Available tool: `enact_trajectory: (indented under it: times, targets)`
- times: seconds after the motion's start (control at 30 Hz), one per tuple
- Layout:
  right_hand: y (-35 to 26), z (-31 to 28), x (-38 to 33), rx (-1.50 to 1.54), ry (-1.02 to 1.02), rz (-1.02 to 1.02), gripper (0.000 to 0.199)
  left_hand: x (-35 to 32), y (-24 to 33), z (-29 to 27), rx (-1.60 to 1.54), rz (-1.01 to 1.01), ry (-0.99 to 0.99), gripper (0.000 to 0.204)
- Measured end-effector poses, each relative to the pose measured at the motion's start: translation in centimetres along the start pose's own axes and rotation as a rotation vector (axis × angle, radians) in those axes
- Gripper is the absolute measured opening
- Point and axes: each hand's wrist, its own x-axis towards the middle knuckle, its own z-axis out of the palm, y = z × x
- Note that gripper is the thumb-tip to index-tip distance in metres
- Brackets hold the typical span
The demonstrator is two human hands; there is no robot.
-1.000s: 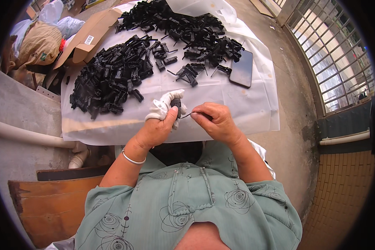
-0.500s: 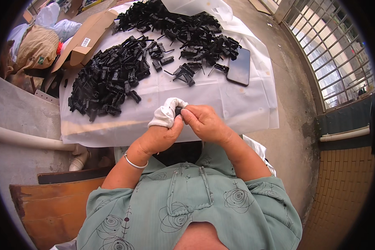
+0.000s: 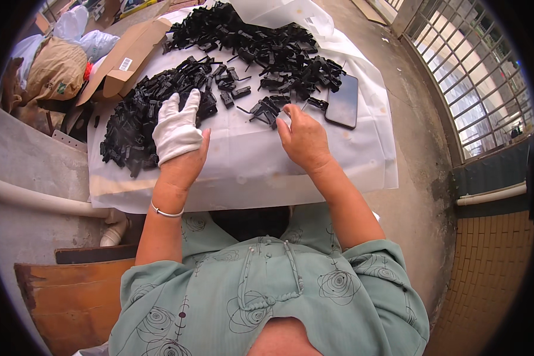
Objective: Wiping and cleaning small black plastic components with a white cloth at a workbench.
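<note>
2 hands work the counter (image 3: pixel 231 178): the gloved left hand (image 3: pixel 177 127) lies spread flat on the sorted black clips (image 3: pixel 136 127) at centre left, the bare right hand (image 3: pixel 302 137) pinches toward loose clips (image 3: pixel 264 110) mid-frame, whose tangle could drag neighbours off the sheet

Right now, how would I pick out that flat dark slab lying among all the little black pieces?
Find the white sheet spread over the table, strewn with black plastic parts. Go to its right edge, beyond the bare right hand. There lies the phone, the only smooth, glossy, flat rectangle; everything near it is a small, knobbly clip.
</note>
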Motion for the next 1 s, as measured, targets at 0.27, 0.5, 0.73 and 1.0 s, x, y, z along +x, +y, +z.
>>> enact_trajectory:
  times: [0.27, 0.5, 0.73, 1.0]
  targets:
    - [1.7, 0.1, 1.4, -0.292, -0.387, 0.043, 0.016, -3.1, 3.1, 2.7, -0.807, -0.183, -0.189, 0.035]
    - [-2.6, -1.8, -2.7, -0.263, -0.152, -0.278, 0.006, -3.1, 6.0, 2.6, -1.235, -0.437, -0.267, 0.035]
    - [-4.9, -3.7, -3.3, -0.154, -0.204, -0.598, 0.016, -3.2, 6.6, 2.4, -1.545, -0.67, -0.338, 0.024]
    - [-4.4, -3.1, -3.3, 0.477, -0.096, -0.216, 0.016, -3.9, 6.5, 0.9, -1.542, -0.49, -0.547, 0.022]
